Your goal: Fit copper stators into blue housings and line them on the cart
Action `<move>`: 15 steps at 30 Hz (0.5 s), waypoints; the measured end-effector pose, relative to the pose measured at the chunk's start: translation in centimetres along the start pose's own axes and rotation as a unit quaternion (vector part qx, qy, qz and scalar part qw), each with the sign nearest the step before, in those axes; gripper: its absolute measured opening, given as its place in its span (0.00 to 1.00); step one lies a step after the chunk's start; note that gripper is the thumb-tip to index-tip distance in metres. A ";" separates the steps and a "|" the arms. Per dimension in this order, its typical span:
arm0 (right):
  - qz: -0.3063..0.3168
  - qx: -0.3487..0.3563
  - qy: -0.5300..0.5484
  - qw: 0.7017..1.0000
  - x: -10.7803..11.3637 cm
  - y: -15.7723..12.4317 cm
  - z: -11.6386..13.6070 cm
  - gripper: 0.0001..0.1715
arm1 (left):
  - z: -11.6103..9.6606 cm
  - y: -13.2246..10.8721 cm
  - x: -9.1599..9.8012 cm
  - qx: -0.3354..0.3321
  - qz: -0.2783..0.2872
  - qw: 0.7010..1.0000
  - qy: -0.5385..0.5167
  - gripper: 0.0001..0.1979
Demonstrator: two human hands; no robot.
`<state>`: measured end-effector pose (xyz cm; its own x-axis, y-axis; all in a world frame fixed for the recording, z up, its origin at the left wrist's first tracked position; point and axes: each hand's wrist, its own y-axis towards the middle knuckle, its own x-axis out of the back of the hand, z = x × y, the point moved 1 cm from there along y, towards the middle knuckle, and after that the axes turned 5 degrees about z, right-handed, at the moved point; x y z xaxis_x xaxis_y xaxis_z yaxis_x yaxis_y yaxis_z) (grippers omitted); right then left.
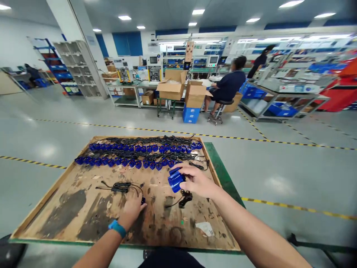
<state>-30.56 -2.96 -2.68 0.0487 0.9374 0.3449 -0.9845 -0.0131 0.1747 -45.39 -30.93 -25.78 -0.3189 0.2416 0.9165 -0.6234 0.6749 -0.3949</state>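
Blue, glossy and cup-shaped, one housing (175, 181) is held over the right half of a wooden tray (158, 227), in the right hand (196, 180) of a worker whose thumb and fingers are bent part-way around it; the left hand (132, 206) lies low over the wood, fingers spread and loosely bent at a small dark connector (143, 200), though whether they grip it cannot be told; by its look the housing is hard moulded plastic, probably light and stiff, slick on its smooth wall and unlikely to dent, and best taken around the outside with thumb and fingers opposed; the cords look limp and apt to tangle, better lifted by the bundle than by a loose end; two black cord bundles lie apart from the rows, a left bundle (121, 187) beyond the left hand and a right bundle (185, 199) below the housing, its link to that piece unclear; two rows of similar blue pieces cross the far part of the tray, a front row (111, 162) of roughly sixteen and a back row (143, 149) too crowded to count, with black cords behind each; one white label (205, 228) and one blue wristband (117, 228) complete the foreground count.
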 end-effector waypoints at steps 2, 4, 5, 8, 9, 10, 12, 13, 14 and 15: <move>0.051 0.026 -0.014 0.998 0.4 0.8 -0.2 0.18 | -0.9 -0.7 0.3 0.037 -0.021 0.999 0.001 0.23; 0.090 0.034 -0.029 0.995 0.6 0.9 -0.4 0.19 | -1.9 -1.7 1.0 0.050 -0.085 0.994 -0.050 0.24; 0.109 0.035 -0.041 0.993 0.4 0.7 -0.7 0.21 | -2.4 -2.3 1.2 0.042 -0.112 0.986 -0.112 0.24; 0.198 0.050 -0.124 0.971 -2.1 -0.6 -2.6 0.27 | -4.5 -4.3 1.1 0.019 -0.045 0.910 -0.411 0.35; 0.239 0.070 -0.167 0.954 -3.6 -1.2 -3.8 0.28 | -5.3 -4.9 0.6 0.028 0.010 0.862 -0.506 0.41; 0.278 0.093 -0.213 0.932 -5.4 -1.8 -5.1 0.29 | -6.1 -5.6 0.1 0.046 0.060 0.814 -0.577 0.47; 0.343 0.136 -0.297 0.881 -9.7 -3.0 -8.3 0.28 | -7.4 -6.9 -1.3 0.087 0.109 0.750 -0.646 0.53; 0.363 0.143 -0.322 0.863 -11.8 -3.5 -9.8 0.28 | -7.9 -7.5 -2.1 0.103 0.112 0.739 -0.657 0.53; 0.380 0.142 -0.336 0.850 -13.9 -3.9 -11.3 0.27 | -8.3 -8.2 -2.8 0.118 0.109 0.734 -0.660 0.53; 0.388 0.139 -0.343 0.844 -15.7 -4.2 -12.7 0.26 | -8.5 -8.8 -3.6 0.132 0.102 0.732 -0.661 0.52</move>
<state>-29.28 -13.24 -20.51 -0.4134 0.1875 0.8910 -0.6912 -0.7017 -0.1730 -32.70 -31.78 -25.03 -0.7284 -0.6838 0.0430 -0.5265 0.5184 -0.6739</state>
